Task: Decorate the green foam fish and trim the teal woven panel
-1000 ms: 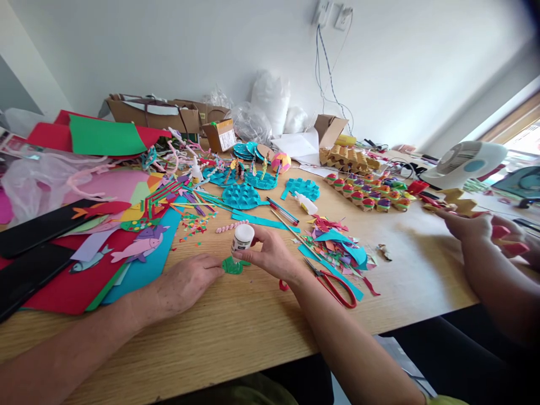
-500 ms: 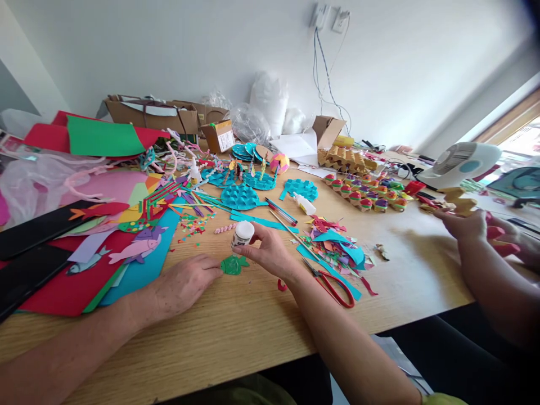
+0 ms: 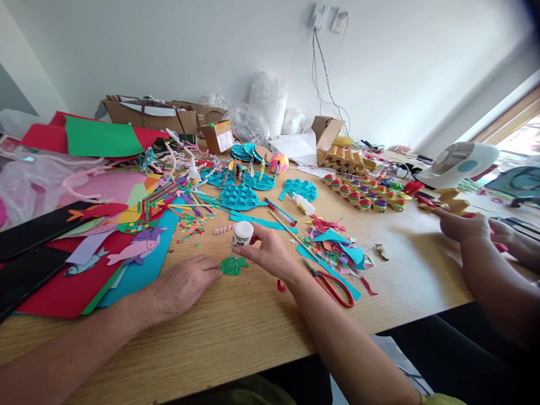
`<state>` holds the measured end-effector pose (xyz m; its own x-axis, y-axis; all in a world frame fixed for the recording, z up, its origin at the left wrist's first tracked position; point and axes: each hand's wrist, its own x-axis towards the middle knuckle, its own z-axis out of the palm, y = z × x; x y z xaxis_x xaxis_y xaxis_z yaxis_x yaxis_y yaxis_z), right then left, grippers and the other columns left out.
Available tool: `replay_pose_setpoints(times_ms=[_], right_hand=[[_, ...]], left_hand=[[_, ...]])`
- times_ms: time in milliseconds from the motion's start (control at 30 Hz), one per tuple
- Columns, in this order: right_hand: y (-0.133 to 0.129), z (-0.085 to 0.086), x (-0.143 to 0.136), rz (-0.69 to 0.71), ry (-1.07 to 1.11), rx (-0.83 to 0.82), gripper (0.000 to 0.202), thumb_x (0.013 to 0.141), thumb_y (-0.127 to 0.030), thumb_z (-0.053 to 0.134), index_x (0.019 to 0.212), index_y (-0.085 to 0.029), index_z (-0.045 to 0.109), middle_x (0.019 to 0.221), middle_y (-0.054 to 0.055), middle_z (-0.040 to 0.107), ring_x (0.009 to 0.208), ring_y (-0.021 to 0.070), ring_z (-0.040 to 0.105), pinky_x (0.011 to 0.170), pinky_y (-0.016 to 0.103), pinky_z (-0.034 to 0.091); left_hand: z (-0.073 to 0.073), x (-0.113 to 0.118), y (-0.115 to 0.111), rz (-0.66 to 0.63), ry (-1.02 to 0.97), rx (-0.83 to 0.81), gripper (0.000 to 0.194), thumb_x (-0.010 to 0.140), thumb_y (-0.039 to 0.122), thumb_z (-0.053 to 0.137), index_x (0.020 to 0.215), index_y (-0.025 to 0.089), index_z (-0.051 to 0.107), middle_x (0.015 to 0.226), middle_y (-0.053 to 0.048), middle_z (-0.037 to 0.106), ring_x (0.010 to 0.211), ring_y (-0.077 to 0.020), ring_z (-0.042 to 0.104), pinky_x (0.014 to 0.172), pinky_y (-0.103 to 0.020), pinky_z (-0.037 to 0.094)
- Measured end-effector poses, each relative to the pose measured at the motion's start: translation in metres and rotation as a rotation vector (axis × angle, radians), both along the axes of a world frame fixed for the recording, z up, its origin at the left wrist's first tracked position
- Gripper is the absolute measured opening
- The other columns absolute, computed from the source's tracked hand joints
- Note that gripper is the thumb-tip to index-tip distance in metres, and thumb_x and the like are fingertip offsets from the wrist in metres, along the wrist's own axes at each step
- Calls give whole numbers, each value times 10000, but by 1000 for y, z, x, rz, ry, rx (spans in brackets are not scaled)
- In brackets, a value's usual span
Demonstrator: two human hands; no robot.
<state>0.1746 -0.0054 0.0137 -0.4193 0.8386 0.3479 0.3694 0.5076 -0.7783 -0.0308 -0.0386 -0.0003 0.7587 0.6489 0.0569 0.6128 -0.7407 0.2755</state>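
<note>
Our right hand (image 3: 270,251) grips a bottle (image 3: 242,233) above the cut-out green fish (image 3: 232,266), seemingly part-glued; our left hand (image 3: 185,283) touches it, grip unclear.

Daylight from right-hand window (image 3: 524,136), pale glare on tabletop (image 3: 415,264)

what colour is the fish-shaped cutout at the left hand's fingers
The small, flat fish-shaped cutout is green, seen best in the head view.
</note>
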Motion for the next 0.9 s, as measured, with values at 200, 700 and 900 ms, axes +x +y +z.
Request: replay_pose_setpoints(times_ms=[200,700,900], right_hand=[[1,-4,-1,4,27,-28,238,711,-298,656,930,-209,627,810,-9,624,682,121,529,610,231,408],[-1,-6,-11,40,16,-9,232,717,-346,646,863,-172,603,813,8,596,718,128,525,633,237,417],[-2,-2,-7,23,34,-4,224,722,-325,644,891,-181,616,814,6,604,725,132,526,640,243,411]], left_hand=[[-2,0,1,-8,-14,21,327,836,103,325,951,185,620,969,-53,628,905,-196,565,790,-331,465],[-9,-3,3,-28,-39,33,315,859,116,327,1003,198,595,1004,-42,611,949,-189,553,827,-328,452],[-8,-3,3,-23,-37,-10,299,854,116,343,979,165,611,992,-72,610,935,-213,552,815,-349,448]])
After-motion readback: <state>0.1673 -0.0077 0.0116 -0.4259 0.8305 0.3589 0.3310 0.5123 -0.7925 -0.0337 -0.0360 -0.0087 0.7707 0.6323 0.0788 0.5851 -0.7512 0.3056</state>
